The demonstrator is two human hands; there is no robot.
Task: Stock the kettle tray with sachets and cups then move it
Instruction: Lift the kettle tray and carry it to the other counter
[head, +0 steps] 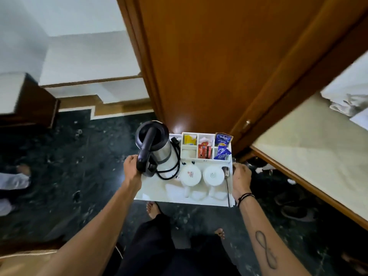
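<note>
I carry a white kettle tray (159, 193) in the air over the dark floor. My left hand (131, 166) grips its left edge and my right hand (241, 177) grips its right edge. On it stands a steel kettle (154, 145) with a black lid, handle and coiled cord. A white divided box (206, 146) at the back right holds sachets: yellow (189, 140), red (205, 152) and blue tea packets (223, 139). Two white cups (201, 176) sit upside down in front of the box, with a spoon (226, 176) to their right.
A brown wooden door (219, 66) stands straight ahead of the tray. A wood-edged surface with a pale top (310, 156) runs along the right, with shoes (296, 212) under it. Another person's foot (23, 169) shows at the left. A dark wooden cabinet (33, 104) is at far left.
</note>
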